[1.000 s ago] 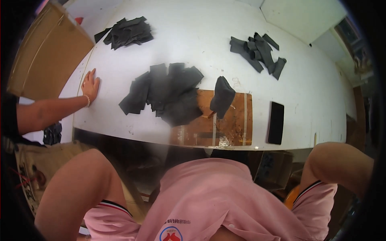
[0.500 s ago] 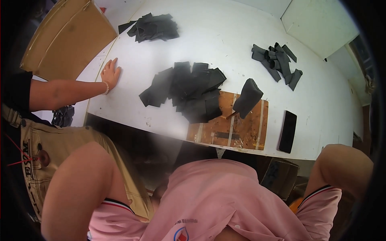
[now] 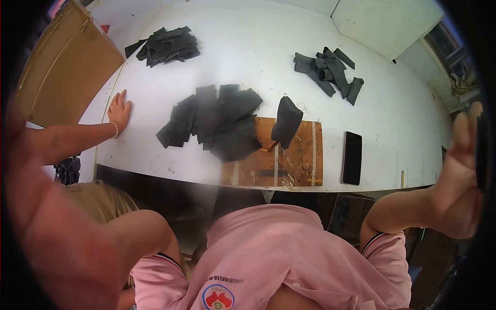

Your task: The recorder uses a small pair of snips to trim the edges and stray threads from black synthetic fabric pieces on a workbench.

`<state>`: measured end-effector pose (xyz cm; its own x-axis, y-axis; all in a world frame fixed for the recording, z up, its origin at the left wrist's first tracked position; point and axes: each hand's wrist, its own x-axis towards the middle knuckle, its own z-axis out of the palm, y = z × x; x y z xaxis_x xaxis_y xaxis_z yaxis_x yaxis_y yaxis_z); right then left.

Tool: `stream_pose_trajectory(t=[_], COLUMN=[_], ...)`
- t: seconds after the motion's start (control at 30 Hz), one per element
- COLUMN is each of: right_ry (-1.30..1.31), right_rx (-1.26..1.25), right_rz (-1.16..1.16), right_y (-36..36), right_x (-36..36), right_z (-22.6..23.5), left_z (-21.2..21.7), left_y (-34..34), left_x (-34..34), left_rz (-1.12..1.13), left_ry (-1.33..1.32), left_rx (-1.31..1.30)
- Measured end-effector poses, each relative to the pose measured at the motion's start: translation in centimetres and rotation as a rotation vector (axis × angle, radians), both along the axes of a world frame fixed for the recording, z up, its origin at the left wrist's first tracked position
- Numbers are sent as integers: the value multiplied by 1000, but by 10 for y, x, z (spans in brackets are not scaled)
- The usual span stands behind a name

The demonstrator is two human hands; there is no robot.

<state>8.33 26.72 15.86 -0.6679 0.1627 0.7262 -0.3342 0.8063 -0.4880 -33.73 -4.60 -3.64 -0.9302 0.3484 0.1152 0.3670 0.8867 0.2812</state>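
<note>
Both my arms are raised and spread toward the picture's sides, away from the table. My left hand and forearm (image 3: 62, 222) are a large blur at the left rim, fingers not distinguishable. At the right rim my right hand (image 3: 457, 175) is lifted with its fingers upward, partly cut off by the dark edge. Whether it grips anything is hidden. In front of me lies a spread of dark grey fabric pieces (image 3: 222, 119). A folded dark piece (image 3: 287, 121) stands on a brown taped cardboard sheet (image 3: 299, 170).
A co-worker's hand (image 3: 120, 111) rests flat on the white table (image 3: 248, 62) at left, beside a cardboard box (image 3: 67, 67). More dark pieces (image 3: 168, 45) lie far left, rolled dark pieces (image 3: 330, 72) far right. A black phone (image 3: 352, 157) lies near the front edge.
My view has shifted, so the table things appear farther left. Both my arms have swung upward and outward, bringing my right hand into sight. The co-worker's hand still rests on the table.
</note>
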Motion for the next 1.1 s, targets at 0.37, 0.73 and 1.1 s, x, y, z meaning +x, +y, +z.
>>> stream_pose_trajectory(t=[0.37,0.73,1.1], right_ry=[-25,209,209], right_rx=[-24,171,107], right_rz=[-99,-53,-93], right_y=[65,237,102], right_x=[118,297,144], right_z=[1,-12,-7], left_z=[17,59,135], left_y=[-69,-124,-80], left_x=[141,190,245], left_rz=[-240,-357,-565], left_ry=[140,584,751], left_rx=[221,614,777])
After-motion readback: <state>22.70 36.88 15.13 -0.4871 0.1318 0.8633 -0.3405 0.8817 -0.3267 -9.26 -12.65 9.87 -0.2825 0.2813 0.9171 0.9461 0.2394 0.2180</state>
